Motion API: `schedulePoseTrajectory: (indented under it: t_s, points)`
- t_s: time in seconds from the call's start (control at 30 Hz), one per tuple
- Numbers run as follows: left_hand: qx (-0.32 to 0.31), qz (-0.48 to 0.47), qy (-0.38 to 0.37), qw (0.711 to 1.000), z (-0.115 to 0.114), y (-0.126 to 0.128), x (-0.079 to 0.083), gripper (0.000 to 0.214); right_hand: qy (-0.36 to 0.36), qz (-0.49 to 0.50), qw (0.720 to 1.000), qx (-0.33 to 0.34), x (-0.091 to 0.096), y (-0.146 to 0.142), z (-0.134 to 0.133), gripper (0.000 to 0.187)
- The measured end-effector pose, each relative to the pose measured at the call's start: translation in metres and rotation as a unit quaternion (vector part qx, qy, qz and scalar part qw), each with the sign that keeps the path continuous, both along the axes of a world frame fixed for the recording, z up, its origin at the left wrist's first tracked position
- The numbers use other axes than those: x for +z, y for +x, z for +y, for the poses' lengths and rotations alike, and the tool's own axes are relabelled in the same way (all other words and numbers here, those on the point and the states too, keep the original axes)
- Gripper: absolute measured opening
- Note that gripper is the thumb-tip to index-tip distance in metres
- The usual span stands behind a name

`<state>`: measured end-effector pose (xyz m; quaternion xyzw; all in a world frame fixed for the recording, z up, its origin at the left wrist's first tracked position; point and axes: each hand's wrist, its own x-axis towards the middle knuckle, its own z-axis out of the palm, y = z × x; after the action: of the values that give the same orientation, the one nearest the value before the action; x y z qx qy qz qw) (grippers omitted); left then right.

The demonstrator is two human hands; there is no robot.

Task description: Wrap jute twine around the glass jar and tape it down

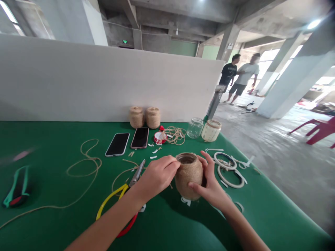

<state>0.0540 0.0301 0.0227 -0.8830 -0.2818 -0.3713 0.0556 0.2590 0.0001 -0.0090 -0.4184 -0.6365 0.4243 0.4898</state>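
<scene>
A glass jar wrapped in jute twine (188, 179) stands upright, slightly raised or resting near the table's middle; its open mouth faces up. My right hand (210, 184) is wrapped round its right side, thumb across the front. At the left of the rim, my left hand (162, 172) is closed in a pinch, its fingertips touching the jar's neck. What lies between those fingertips is too small to make out. Scissors (136, 174) with yellow and red handles lie partly beneath my left forearm. A loose jute strand (115, 179) curves beside them.
On the green table (52, 146) are two phones (117, 144), two twine-wrapped jars (136, 118), a twine bundle (176, 135), a clear jar (195, 128), a paler covered jar (210, 131), tape rolls (230, 176) and a green-black tool (18, 186). A white panel (104, 80) stands behind; two people are beyond.
</scene>
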Motion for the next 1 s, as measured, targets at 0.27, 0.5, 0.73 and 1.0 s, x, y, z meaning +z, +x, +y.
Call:
schedulePoseTrajectory:
  t_s: [0.27,0.5,0.73,1.0]
  points:
    - [0.040,0.041,0.120,0.991,-0.007,0.003,0.003,0.021,0.007,-0.024,1.000,-0.013,0.002,-0.001,0.000,0.091]
    - [0.055,0.020,0.131,0.990,-0.010,0.010,0.001,0.018,0.008,-0.079,0.996,-0.034,0.002,0.000,0.000,0.089]
    - [0.040,0.020,0.117,0.992,-0.008,0.010,0.000,0.024,0.013,-0.096,0.995,-0.026,0.003,0.001,0.003,0.086]
    - [-0.004,-0.008,-0.065,0.998,-0.002,-0.012,0.006,0.033,-0.003,-0.002,1.000,0.006,0.004,-0.001,0.002,0.095]
